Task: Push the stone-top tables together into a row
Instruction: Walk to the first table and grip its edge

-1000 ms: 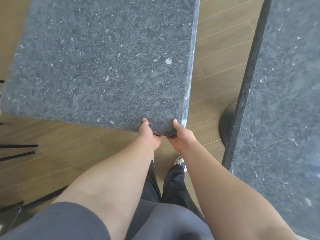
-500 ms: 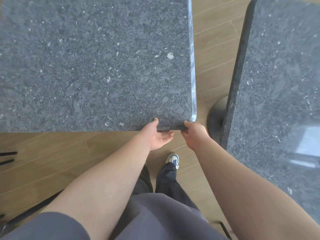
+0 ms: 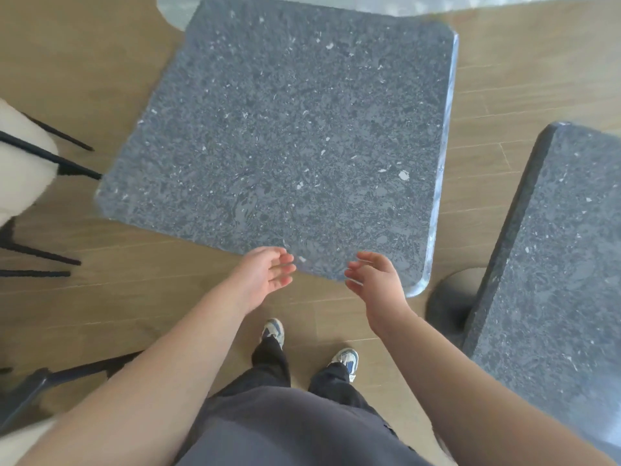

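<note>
Stone-top table (image 3: pixel 295 142) now released: fingers (image 3: pixel 285 265) of both hands loosely spread, holding nothing, hovering at its near edge. Second table (image 3: pixel 557 264) to its right, floor gap between. Row not yet closed.

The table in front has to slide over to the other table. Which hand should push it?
Probably the left hand. It is on the side away from the other table, so it can shove the near table rightward across the gap.
</note>
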